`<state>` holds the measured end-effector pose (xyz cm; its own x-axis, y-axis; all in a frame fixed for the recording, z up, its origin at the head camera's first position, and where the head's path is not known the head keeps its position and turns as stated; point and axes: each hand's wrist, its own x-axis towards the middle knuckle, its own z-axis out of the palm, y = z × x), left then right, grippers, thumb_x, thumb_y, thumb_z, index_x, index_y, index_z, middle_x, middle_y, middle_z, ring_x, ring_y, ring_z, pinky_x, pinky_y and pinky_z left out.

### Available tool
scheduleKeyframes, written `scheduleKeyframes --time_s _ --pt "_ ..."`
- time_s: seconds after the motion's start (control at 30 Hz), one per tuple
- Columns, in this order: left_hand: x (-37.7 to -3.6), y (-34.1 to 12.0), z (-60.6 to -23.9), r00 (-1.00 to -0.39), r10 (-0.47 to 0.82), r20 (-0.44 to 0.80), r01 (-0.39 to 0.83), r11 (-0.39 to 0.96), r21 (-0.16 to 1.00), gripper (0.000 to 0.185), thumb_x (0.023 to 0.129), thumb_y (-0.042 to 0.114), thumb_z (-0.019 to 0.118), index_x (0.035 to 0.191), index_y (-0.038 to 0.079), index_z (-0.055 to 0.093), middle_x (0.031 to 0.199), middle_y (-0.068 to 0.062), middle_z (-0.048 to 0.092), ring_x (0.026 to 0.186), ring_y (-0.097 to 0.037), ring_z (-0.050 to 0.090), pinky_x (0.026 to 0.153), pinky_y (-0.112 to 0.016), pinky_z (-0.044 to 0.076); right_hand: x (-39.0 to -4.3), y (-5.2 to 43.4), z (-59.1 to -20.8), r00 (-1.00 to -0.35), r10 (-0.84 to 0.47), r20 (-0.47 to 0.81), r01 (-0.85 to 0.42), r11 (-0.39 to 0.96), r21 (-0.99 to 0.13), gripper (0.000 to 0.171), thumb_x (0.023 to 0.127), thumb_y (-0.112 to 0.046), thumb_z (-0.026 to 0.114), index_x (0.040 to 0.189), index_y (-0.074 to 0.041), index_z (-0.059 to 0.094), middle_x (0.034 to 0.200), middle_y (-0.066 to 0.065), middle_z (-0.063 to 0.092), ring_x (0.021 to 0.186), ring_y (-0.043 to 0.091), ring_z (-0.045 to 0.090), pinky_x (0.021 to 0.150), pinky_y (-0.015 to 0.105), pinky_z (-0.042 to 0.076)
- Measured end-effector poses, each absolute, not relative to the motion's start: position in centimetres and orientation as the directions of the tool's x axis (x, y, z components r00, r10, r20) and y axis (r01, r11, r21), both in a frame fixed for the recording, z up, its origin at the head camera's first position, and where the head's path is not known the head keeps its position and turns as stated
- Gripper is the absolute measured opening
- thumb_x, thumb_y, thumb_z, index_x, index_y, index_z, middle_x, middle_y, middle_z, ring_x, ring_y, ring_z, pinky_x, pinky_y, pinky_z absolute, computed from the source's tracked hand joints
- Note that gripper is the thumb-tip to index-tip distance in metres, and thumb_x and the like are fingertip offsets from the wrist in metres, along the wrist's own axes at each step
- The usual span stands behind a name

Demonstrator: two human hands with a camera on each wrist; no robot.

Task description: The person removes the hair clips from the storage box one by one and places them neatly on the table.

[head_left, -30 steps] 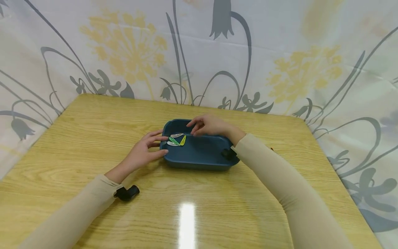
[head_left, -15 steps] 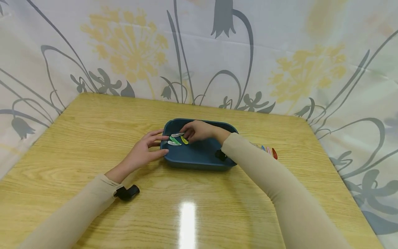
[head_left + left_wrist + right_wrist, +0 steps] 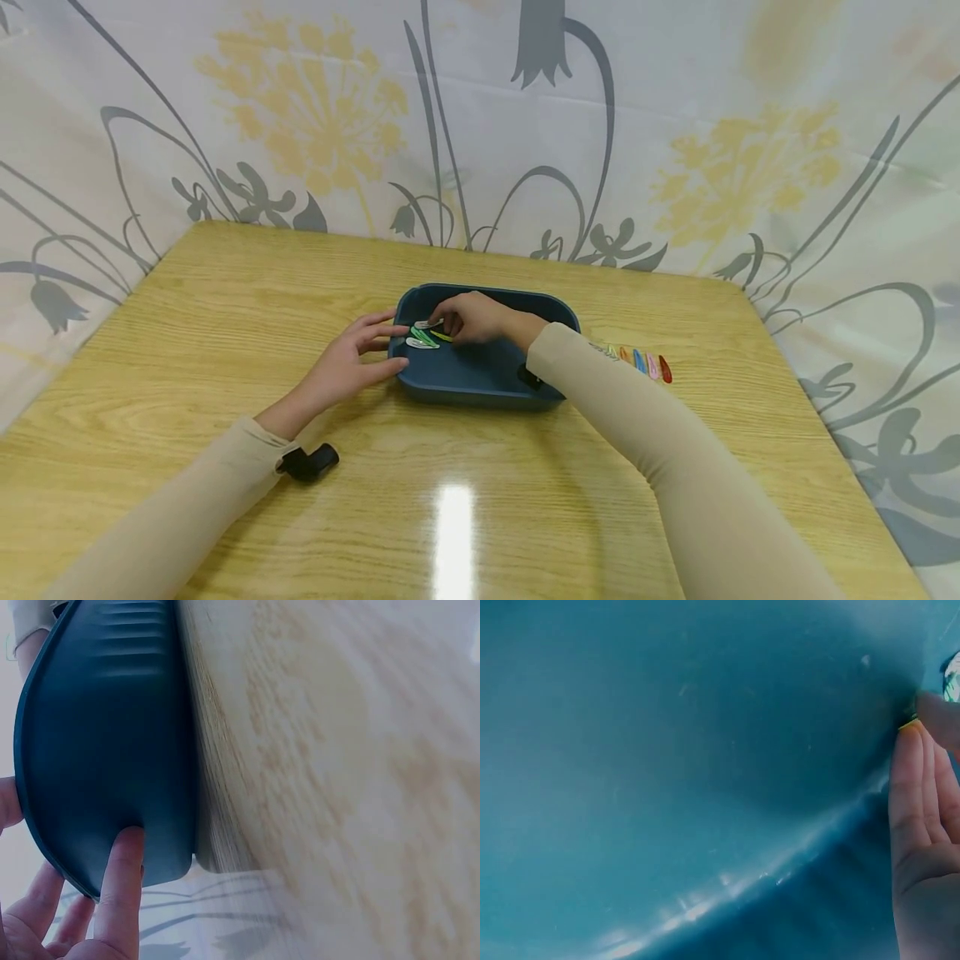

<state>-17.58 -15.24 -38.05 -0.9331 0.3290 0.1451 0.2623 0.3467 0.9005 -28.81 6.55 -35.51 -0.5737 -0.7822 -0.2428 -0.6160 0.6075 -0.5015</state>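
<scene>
A dark blue plastic tray point(image 3: 480, 398) sits mid-table. My left hand point(image 3: 358, 358) holds its left end, with fingers and thumb over the rim and one finger against the outer wall in the left wrist view. Inside the tray, my right hand point(image 3: 480, 318) pinches a yellow snap hair clip point(image 3: 441, 337) by its end between thumb and fingertips. Only a sliver of that clip point(image 3: 907, 724) shows in the right wrist view. Beside it lie a green hair clip point(image 3: 422, 337), a white one point(image 3: 422, 343) and another pale one point(image 3: 426, 324) partly under my fingertips.
Right of the tray, a row of several hair clips lies on the wooden table point(image 3: 300, 275): red point(image 3: 665, 368), pink point(image 3: 652, 366), blue point(image 3: 639, 360) and others, some hidden by my right sleeve point(image 3: 637, 400). A floral curtain point(image 3: 480, 125) hangs behind the table.
My right hand has come down to the clips and now pinches the yellow one, which has turned. The right sleeve has shifted left, uncovering the clip row. My left hand stays at the tray.
</scene>
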Motion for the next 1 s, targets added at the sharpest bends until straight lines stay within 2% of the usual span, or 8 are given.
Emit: scheduleKeyframes --time_s 0.3,0.7,1.0 --pt "-17.5 -15.1 -37.8 -0.935 0.33 0.126 0.246 0.35 0.904 0.047 0.086 0.013 0.069 0.128 -0.001 0.054 0.146 -0.01 0.031 0.115 -0.038 0.049 0.094 -0.049 0.043 -28.7 7.4 -34.7 -0.569 -0.779 -0.263 -0.647 0.622 -0.441 0.038 0.086 0.007 0.053 0.122 -0.003 0.06 0.098 0.009 0.062 0.089 0.02 0.059 0.079 0.03 0.049" --pt "-17.6 -15.0 -37.8 -0.932 0.335 0.137 0.26 0.357 0.897 0.046 0.086 0.011 0.068 0.127 -0.003 0.054 0.145 -0.013 0.031 0.115 -0.039 0.049 0.094 -0.049 0.043 -28.0 9.6 -32.2 -0.604 -0.783 -0.153 -0.578 0.561 -0.593 0.036 0.087 0.007 0.053 0.122 -0.001 0.059 0.087 0.006 0.059 0.075 0.018 0.057 0.068 0.029 0.048" --pt "-17.6 -15.1 -37.6 -0.939 0.324 0.117 0.239 0.367 0.899 0.048 0.085 0.014 0.07 0.127 -0.002 0.054 0.145 -0.011 0.032 0.114 -0.038 0.05 0.094 -0.048 0.044 -27.2 10.9 -30.0 -0.678 -0.733 -0.053 -0.525 0.533 -0.663 0.035 0.086 0.004 0.06 0.121 0.0 0.059 0.085 0.008 0.058 0.079 0.019 0.059 0.074 0.029 0.05"
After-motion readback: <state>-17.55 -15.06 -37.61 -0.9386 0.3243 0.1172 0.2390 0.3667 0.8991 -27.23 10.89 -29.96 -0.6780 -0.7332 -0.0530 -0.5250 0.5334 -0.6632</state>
